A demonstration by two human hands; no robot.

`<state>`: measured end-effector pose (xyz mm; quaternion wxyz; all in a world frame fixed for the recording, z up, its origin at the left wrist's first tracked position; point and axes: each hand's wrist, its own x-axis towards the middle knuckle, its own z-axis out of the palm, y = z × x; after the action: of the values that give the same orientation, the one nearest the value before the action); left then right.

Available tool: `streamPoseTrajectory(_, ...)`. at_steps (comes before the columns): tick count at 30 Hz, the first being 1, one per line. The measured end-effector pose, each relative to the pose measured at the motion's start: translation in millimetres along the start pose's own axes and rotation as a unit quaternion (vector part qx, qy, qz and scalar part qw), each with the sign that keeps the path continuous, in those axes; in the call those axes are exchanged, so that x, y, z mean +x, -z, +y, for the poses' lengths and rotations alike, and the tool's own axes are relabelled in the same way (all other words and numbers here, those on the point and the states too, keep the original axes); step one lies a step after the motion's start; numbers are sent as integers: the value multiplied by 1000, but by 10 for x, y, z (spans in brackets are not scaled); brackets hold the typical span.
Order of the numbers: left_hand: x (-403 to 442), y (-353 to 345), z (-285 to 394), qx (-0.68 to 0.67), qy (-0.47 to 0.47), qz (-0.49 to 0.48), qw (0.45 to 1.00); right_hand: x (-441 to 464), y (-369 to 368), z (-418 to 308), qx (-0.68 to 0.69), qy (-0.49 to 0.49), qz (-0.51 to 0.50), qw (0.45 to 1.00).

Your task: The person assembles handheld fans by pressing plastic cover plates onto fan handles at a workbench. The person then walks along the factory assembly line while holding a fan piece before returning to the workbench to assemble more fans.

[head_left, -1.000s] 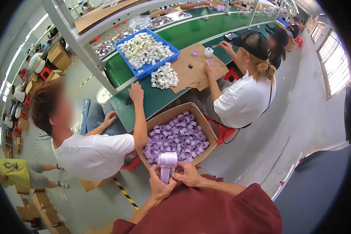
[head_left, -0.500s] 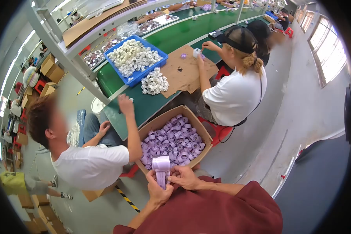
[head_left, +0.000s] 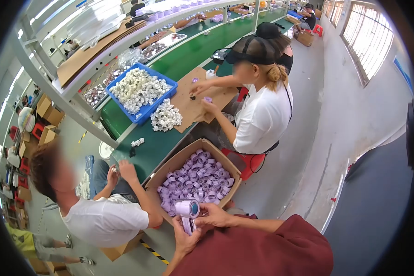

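Note:
In front of my maroon shirt, both hands hold a lilac handheld device (head_left: pixel 187 208) with a barrel-shaped head and a straight handle. A dark bluish round end of the head faces right. My left hand (head_left: pixel 185 238) is closed around the handle from the left and below. From the right, the fingers of my right hand (head_left: pixel 215 216) are closed on the device near where head and handle join; the exact fingertip contact is partly hidden. Just beyond the hands stands an open cardboard box (head_left: pixel 174 162), filled with loose lilac ring-shaped parts (head_left: pixel 195 179).
A co-worker in white (head_left: pixel 108 223) sits at left, handling small parts. Another co-worker (head_left: pixel 267 110) sits beyond the box at a cardboard sheet (head_left: pixel 184 108). On the green bench (head_left: pixel 147 158) are a blue tray (head_left: pixel 172 89) and a pile of white parts (head_left: pixel 166 115).
The device has turned in my hands, so its round end now shows. The far co-worker now reaches over the cardboard; the left co-worker's hands have come together. My view has shifted slightly.

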<state>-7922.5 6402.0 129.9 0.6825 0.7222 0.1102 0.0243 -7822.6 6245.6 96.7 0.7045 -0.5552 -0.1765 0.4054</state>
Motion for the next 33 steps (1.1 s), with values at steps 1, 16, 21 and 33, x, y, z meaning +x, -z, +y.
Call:
streamPoseTrajectory(1, -2, 13, 80, -9, 25, -12, 1000, 2, 1, -25, 27, 1, -12, 1000)
streamPoseTrajectory(16, -51, 133, 62, -84, 82, -87, 989, 24, -184, -202, 118, 2, -55, 992)
streamPoseTrajectory(21, -65, 80, 217, -106, 77, -99, 986, -54, -231, -293, 113, 24, -35, 993)
streamPoseTrajectory(33, -80, 25, 142, -187, 123, -89, 971, -56, -290, -159, 187, -38, 27, 981)
